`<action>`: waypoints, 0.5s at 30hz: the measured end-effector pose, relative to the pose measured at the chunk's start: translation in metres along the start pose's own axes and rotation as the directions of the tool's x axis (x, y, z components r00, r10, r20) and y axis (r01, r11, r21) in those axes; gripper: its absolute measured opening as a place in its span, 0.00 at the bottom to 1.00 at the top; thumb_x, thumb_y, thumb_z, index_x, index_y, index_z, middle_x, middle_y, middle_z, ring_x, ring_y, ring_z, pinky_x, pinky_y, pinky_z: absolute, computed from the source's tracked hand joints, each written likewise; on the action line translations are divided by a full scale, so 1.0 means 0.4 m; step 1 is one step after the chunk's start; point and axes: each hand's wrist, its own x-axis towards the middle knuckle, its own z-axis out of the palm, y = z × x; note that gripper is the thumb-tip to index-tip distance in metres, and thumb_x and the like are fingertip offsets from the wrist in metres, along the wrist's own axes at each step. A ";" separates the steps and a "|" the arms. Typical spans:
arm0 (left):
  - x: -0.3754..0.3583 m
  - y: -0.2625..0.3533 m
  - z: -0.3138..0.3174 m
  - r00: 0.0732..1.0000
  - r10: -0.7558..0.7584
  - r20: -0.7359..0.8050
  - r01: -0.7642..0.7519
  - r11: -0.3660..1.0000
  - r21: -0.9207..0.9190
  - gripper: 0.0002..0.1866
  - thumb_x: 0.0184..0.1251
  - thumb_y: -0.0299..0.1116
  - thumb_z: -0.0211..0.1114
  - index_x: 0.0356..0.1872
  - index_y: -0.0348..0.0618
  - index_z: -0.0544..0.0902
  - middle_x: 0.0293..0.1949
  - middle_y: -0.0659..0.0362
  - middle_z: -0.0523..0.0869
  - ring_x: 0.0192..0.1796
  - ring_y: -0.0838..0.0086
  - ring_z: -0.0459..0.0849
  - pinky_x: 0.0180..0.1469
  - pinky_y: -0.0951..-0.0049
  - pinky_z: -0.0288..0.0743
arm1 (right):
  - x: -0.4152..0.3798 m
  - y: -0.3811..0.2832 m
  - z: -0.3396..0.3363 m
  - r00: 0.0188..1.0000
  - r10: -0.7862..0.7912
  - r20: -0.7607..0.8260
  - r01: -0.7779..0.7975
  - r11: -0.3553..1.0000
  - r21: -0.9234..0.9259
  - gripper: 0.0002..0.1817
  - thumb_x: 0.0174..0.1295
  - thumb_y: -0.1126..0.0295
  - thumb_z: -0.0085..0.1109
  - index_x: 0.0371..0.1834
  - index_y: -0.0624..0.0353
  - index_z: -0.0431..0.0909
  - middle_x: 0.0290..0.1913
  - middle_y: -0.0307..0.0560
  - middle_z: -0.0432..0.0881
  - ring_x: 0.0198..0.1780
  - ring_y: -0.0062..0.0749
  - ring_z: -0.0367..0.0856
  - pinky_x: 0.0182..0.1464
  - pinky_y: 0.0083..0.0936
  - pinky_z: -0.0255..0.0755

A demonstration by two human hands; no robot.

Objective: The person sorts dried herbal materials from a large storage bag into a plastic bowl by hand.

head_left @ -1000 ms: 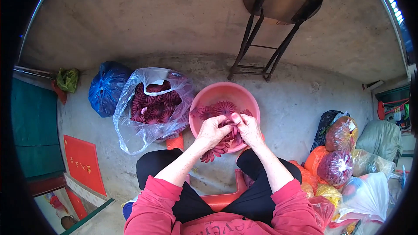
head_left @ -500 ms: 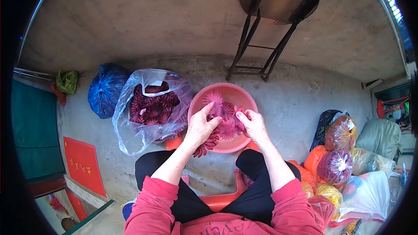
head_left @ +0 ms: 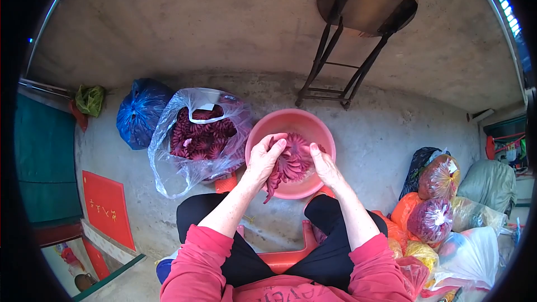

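A string of dark red, flower-like pieces with petal-shaped segments hangs over a pink plastic basin. My left hand is closed on this string at the basin's left side, and one end droops below the hand past the rim. My right hand is at the basin's right side, beside the red pieces, thumb pointing up. Its other fingers are hidden, so their grip does not show. To the left, a clear plastic bag stands open, full of similar dark red pieces.
A blue bag sits against the wall, left of the clear bag. Beyond the basin, a folding stool leans on the wall. Several stuffed bags, including a white one, crowd the right side. A red sheet lies at left.
The red pieces have shifted and gathered between my hands. My right thumb has lifted from its pinch on a piece. The whole view has shifted slightly.
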 end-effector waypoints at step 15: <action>-0.025 0.016 0.011 0.975 -0.175 0.134 0.188 0.978 -0.090 0.17 0.60 0.26 0.62 0.51 0.39 0.74 0.37 0.62 0.79 0.33 0.85 0.74 0.35 0.89 0.67 | -0.009 -0.013 0.012 0.992 0.126 0.010 -0.121 0.933 0.338 0.11 0.59 0.71 0.58 0.42 0.65 0.76 0.35 0.40 0.80 0.33 0.20 0.75 0.39 0.13 0.69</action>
